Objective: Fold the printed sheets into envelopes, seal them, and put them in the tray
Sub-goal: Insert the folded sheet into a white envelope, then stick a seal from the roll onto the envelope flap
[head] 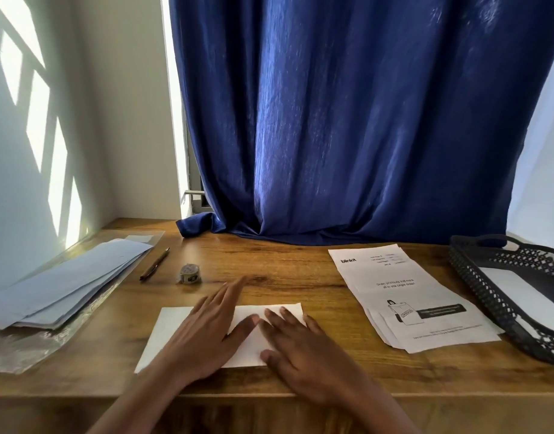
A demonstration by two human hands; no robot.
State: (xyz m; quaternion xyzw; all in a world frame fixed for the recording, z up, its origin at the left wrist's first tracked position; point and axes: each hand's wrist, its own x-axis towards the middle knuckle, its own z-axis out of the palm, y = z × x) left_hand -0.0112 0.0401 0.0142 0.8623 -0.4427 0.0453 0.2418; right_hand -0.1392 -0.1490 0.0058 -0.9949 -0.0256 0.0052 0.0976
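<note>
- Blue curtain (357,120) hangs behind my wooden bench (285,264), sunlit wall to the left.
- Far left, a stack of blue envelopes (66,283) lies on clear plastic wrap (34,343).
- Right of them lie a pen (154,264) and a small tape roll (190,274).
- Near the front edge, my left hand (203,336) presses flat, fingers straight, on a folded white sheet (172,333).
- My right hand (310,355) lies flat on the same sheet, fingers spread, gripping nothing.
- Further right sits the pile of printed sheets (410,296).
- Far right, the black mesh tray (476,277) holds a white paper (517,292).
</note>
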